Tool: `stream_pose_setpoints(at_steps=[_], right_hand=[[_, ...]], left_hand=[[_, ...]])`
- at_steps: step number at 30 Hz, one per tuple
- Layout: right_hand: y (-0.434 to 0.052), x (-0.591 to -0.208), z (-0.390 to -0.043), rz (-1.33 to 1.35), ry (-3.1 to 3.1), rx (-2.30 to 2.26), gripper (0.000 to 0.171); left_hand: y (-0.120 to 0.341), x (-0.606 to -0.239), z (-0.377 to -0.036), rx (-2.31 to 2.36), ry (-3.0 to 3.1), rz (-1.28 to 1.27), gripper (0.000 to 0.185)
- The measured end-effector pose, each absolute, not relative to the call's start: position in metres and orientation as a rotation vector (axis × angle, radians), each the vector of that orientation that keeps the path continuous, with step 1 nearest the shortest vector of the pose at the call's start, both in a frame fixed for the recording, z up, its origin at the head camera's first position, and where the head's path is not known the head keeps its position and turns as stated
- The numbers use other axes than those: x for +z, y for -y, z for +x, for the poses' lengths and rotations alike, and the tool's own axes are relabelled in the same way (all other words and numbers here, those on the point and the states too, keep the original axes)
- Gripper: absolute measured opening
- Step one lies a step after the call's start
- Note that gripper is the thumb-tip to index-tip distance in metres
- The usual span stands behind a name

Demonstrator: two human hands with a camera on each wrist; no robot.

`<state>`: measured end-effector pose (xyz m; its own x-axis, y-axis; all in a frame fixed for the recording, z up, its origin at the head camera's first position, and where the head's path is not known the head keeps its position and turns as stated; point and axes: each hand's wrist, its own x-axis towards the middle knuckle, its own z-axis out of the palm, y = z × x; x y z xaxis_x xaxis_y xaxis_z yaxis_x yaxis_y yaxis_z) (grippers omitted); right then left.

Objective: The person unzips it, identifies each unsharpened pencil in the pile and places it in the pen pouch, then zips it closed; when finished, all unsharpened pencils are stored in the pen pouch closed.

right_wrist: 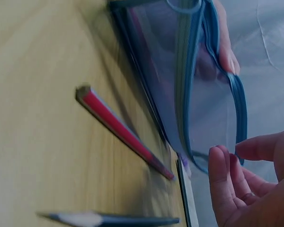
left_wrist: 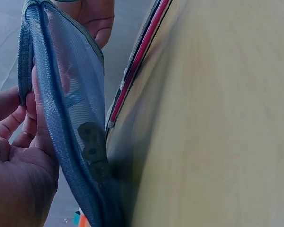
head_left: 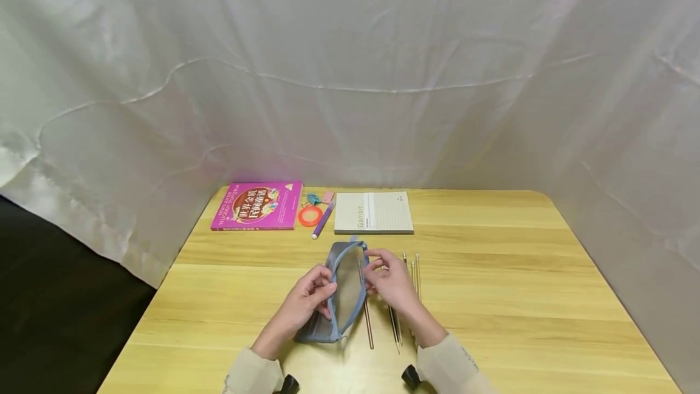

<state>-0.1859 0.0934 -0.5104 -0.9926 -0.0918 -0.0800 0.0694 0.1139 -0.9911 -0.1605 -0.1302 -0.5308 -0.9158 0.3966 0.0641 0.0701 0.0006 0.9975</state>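
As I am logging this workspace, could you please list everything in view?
Pencil case: 1, blue-edged, near centre
Red pencil: 1, red and dark, right of case
Other pencils: several, dark or pale, farther right
Book: 1, magenta, back left
Tape roll: 1, orange, right of book
Marker: 1, purple, right of tape
Small unclear item: 1, teal, behind tape
Small block: 1, pink, beside teal item
Notepad: 1, pale grey, back centre
Table: 1, wood-coloured, underneath
Curtain: count unclear, grey, around table
Dark area: 1, black, lower left
Left hand: 1, bare, case's left edge
Right hand: 1, bare, case's right edge
Sleeves: 2, cream, lower edge
Wrist devices: 2, black, beside sleeves
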Motion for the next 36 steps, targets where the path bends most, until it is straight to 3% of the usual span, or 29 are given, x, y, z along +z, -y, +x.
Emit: stream_pose_setpoints(at_steps=[7,24,36], right_hand=[[-0.1,-0.515,-0.19,0.017,-2.285,-1.944,0.047],[-0.096,-0.528,-0.189,-0.213,-2.623,-1.373,0.075],[-0.088,-0.529,-0.191,-0.313,-2.755,-1.229,0.081]], left_hand=[[0.135,-0.529,-0.16,2.011,-2.069,0.494,0.021],[0.149,-0.532,-0.157,1.999,-2.121,0.474,0.021],[0.15,-0.532,-0.156,2.013,-2.12,0.476,0.02]])
